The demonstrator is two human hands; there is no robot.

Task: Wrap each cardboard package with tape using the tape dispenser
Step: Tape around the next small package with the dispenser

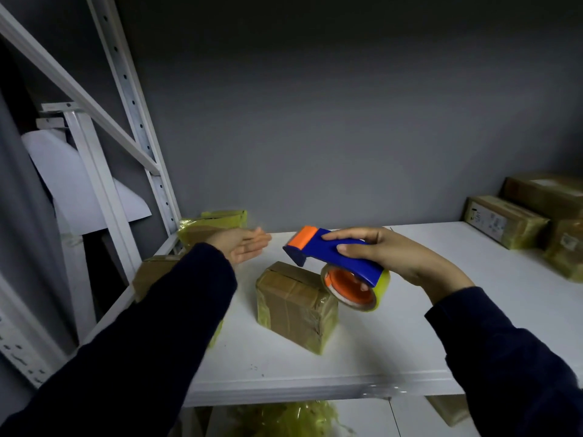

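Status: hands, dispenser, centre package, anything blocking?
Left hand open, empty, near back-left package. Right hand grips tape dispenser above centre package. Package taped, standing on shelf. Nothing blocking.

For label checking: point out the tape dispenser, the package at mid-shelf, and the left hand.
tape dispenser (359, 268), head view, on the blue handle.
package at mid-shelf (293, 307), head view, on its taped front face.
left hand (246, 247), head view, on the open palm.

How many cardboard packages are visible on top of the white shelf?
6 packages: one in the middle, one behind the left hand at the back, one partly under the left sleeve, and three grouped at the far right. The arm may hide more.
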